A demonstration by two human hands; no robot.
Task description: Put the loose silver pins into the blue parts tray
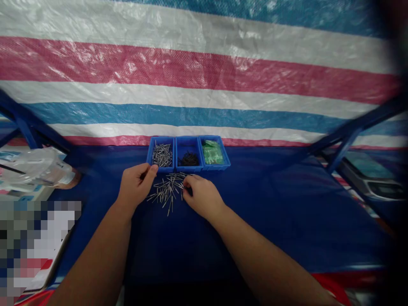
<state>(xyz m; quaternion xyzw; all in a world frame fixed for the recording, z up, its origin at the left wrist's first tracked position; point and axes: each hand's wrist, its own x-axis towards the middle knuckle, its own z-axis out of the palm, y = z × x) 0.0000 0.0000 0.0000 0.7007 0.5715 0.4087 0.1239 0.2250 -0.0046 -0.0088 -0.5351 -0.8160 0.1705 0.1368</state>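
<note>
At the far left we see a crumpled clear plastic bag (38, 170) lying at the table's edge, with a pixelated patch below it that we cannot read. Moving in, our left hand (135, 186) rests on the blue table cover (287, 221), its fingers curled inward and the thumb pressed toward the forefinger — whether a pin sits pinched there we cannot tell, as the fingertips hide it. The hand sits just below the front edge of the left bin (161, 154), which holds a heap of silvery metal pins.

Just right of that hand lies the loose pile of metal pins (165, 191), scattered on the cloth between our two hands and directly in front of the row of bins. Our right hand (200, 196) comes in from the other side, fingers bent and bunched at the pile's right edge, touching the pins; a firm grip on any single one is too small to make out.

Behind the pile, the middle bin (188, 156) holds small dark parts, and the right bin (213, 153) holds green packets — all three trays stand side by side, touching. A striped tarp (204, 68) in red, white and blue hangs behind them.
</note>
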